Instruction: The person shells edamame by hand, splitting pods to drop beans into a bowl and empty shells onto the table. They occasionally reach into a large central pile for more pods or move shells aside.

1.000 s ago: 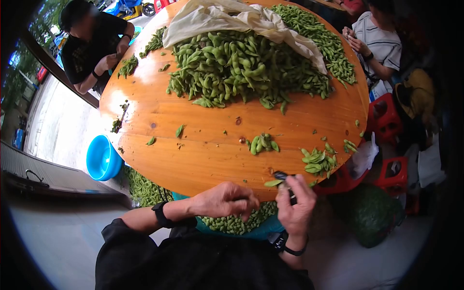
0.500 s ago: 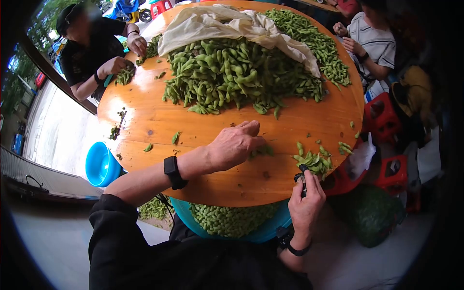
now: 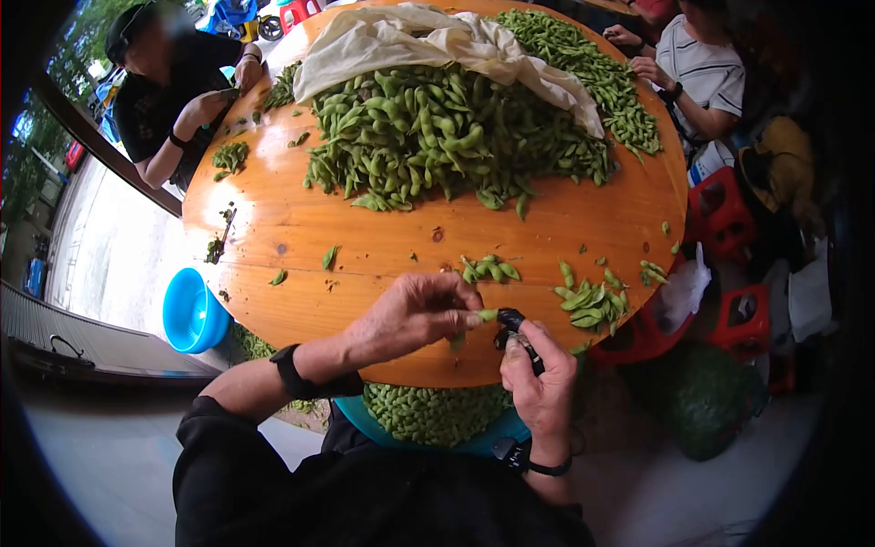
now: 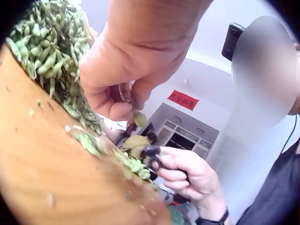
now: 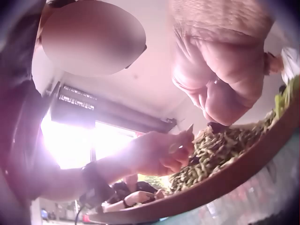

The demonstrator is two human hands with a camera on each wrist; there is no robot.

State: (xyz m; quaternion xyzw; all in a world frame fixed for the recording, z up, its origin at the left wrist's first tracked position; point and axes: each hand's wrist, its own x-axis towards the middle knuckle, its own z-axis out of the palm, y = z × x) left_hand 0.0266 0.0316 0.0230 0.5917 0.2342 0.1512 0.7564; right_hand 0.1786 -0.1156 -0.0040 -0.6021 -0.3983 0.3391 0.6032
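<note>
One pod (image 3: 488,315) is now held at the small dark tool (image 3: 536,365); half a second earlier, the left hand (image 3: 415,314) is seen over the small pod group (image 3: 490,269), which is uncovered again. By judgement, that pod is picked up and presented to the tool, so a single piece is being handled. Pod is pinched between left thumb and fingers, one end sticking out toward the right hand (image 3: 542,378), by whose fingers the tool is gripped. Hands are close but apart; whether the tool touches the pod cannot be told. Pod is located between both hands, above the near edge of the table (image 3: 301,310), with the big heap (image 3: 428,128) farther off and the filled basin (image 3: 351,415) below.
</note>
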